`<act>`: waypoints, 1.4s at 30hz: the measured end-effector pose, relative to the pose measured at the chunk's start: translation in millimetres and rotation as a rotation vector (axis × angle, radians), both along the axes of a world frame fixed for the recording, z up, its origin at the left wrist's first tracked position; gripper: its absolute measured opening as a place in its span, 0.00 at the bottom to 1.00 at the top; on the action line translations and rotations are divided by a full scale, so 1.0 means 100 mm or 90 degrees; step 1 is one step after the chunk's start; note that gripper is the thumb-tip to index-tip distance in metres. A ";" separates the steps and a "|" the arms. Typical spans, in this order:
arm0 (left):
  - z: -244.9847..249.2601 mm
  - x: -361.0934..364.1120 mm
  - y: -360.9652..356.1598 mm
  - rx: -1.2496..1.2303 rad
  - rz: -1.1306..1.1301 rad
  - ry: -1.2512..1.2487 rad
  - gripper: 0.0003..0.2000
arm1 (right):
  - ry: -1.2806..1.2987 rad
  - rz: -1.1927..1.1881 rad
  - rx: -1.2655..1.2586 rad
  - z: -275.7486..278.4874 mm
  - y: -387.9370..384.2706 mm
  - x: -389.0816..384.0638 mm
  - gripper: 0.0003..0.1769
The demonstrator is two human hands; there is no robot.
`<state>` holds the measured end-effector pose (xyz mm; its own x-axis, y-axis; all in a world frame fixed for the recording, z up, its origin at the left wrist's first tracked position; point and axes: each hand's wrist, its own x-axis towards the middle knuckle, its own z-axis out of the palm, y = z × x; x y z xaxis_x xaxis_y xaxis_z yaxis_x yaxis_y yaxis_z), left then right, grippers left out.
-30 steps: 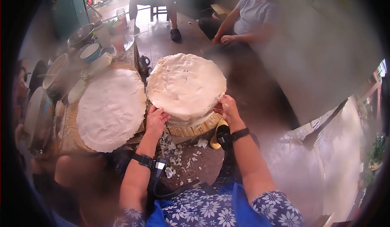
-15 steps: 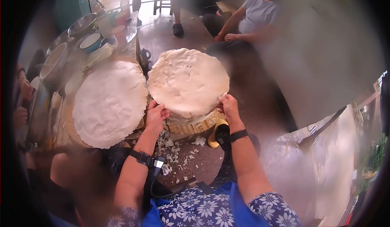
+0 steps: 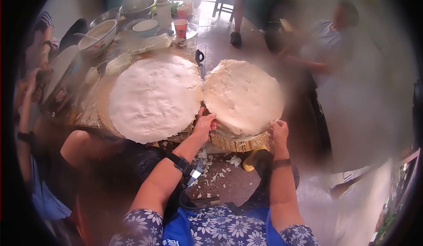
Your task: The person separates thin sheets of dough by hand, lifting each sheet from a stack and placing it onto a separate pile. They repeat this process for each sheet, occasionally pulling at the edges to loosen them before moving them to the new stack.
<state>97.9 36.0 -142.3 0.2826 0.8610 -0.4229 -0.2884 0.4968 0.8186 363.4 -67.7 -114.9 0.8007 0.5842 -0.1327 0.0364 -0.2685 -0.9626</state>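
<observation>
A pale, round, dough-like sheet (image 3: 242, 94) lies on top of a thick stack of similar sheets, on a slatted round mat (image 3: 240, 144) in front of me. My left hand (image 3: 205, 125) pinches the near left rim of this top sheet, fingers closed. At the near right rim, my right hand (image 3: 278, 131) grips the edge between thumb and fingers. To the left, almost touching the stack, a second white round sheet (image 3: 154, 98) rests on a slatted mat (image 3: 104, 109); its surface is wrinkled and its rim ragged.
Beyond the left sheet stand a patterned bowl (image 3: 98, 36), a metal bowl (image 3: 137, 8), a white bottle (image 3: 163, 12) and a red cup (image 3: 180, 28). White scraps (image 3: 216, 171) litter the floor below. A seated person (image 3: 328, 43) is at the right; another person's arm (image 3: 28, 96) shows at left.
My view has swung left, so the stack and both hands appear farther right. Both hands stay at the near rim of the top sheet.
</observation>
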 end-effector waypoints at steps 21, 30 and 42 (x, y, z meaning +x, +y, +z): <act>0.20 -0.19 -0.52 0.086 -0.149 0.063 0.25 | -0.196 0.146 0.029 0.47 0.15 -0.62 0.10; 1.08 -0.93 -0.71 0.214 -0.155 -0.257 0.13 | 0.105 0.469 0.103 0.67 0.43 -1.68 0.10; 0.68 -3.04 -0.27 0.211 0.444 -0.001 0.16 | 0.185 0.479 0.016 0.55 0.54 -2.15 0.12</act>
<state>-206.1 8.7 -74.8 -0.3719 0.9216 -0.1113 -0.4463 -0.0724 0.8920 148.7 -13.6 -59.8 0.1262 0.9587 -0.2550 -0.0541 -0.2500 -0.9667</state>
